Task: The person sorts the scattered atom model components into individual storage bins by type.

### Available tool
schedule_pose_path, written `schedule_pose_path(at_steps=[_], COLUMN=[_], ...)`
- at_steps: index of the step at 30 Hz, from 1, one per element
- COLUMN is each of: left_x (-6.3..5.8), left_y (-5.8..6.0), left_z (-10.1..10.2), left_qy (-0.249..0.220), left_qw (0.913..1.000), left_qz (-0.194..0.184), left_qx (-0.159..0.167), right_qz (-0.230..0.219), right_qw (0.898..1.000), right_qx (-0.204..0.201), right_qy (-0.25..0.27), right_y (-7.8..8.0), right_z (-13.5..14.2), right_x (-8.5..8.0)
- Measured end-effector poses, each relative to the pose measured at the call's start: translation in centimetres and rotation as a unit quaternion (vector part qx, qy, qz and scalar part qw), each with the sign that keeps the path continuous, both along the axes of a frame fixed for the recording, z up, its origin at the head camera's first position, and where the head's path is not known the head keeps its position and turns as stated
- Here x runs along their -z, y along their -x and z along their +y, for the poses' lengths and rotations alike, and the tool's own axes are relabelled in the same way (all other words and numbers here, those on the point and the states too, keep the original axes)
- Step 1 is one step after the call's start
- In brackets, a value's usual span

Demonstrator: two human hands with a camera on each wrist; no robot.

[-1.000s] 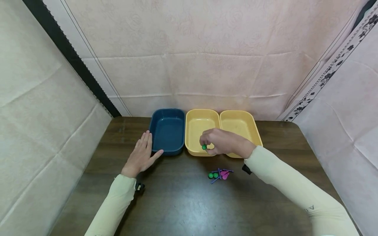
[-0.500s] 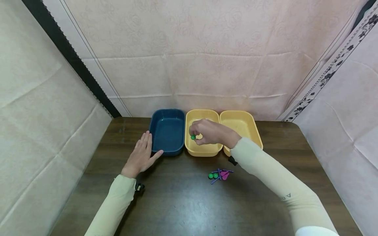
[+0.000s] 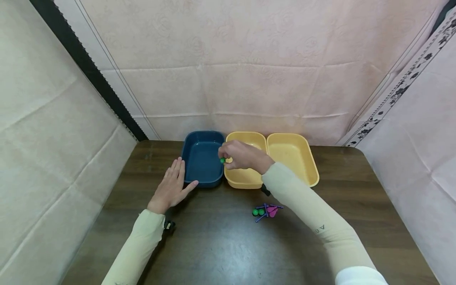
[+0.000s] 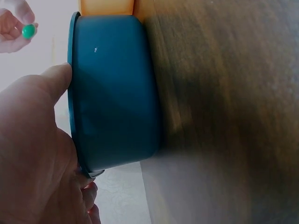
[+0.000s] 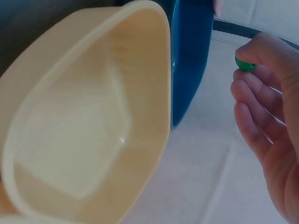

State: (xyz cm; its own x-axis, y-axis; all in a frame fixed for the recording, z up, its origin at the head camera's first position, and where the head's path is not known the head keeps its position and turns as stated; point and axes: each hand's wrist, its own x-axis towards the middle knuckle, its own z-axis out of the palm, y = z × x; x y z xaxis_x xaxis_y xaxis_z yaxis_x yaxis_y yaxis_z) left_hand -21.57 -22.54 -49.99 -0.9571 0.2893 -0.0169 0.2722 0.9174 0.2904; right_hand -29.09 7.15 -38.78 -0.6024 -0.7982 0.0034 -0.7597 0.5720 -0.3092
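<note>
Between thumb and index finger my right hand (image 3: 242,155) pinches a small green bead (image 5: 245,64), a hole showing in its side in the right wrist view. That hand is above the left part of the middle yellow tray (image 3: 246,184), with the bead at the border of the dark blue tray (image 3: 203,156). My left hand (image 3: 171,189) lies with straight fingers along the blue tray's left side, and its thumb touches the front rim in the left wrist view (image 4: 58,81). Nothing lies inside the blue tray in the head view.
A second yellow tray (image 3: 290,156) stands at the right of the row. In front of the trays lies a small pile: green beads (image 3: 258,212), purple sticks (image 3: 261,217) and pink pieces (image 3: 272,212). Pale cloth (image 3: 221,79) hangs behind the brown table (image 3: 221,245).
My right hand has moved left and away from me across the middle yellow tray, carrying the green bead to the blue tray's edge. My left hand stays in place.
</note>
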Motion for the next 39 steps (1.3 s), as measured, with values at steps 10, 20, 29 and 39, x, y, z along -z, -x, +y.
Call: schedule_pose_path(at_steps=[10, 20, 29, 39], left_x=[-0.1, -0.5, -0.4, -0.3], left_y=[0.1, -0.1, -0.1, -0.2], left_z=[0.1, 0.3, 0.4, 0.2], left_qy=[0.013, 0.011, 0.011, 0.006], left_qw=[0.9999, 0.9999, 0.9999, 0.9999], left_qz=[-0.002, -0.002, -0.003, -0.007], left_qx=[-0.002, -0.004, -0.005, -0.006], right_qz=[-0.024, -0.012, -0.027, -0.001], right_qw=[1.000, 0.999, 0.999, 1.000], right_qx=[0.007, 0.028, 0.035, 0.007], right_qy=[0.011, 0.020, 0.011, -0.005], right_y=[1.1, 1.8, 1.8, 0.6], right_z=[-1.6, -2.3, -2.1, -0.1], right_x=[2.6, 5.0, 4.7, 1.3])
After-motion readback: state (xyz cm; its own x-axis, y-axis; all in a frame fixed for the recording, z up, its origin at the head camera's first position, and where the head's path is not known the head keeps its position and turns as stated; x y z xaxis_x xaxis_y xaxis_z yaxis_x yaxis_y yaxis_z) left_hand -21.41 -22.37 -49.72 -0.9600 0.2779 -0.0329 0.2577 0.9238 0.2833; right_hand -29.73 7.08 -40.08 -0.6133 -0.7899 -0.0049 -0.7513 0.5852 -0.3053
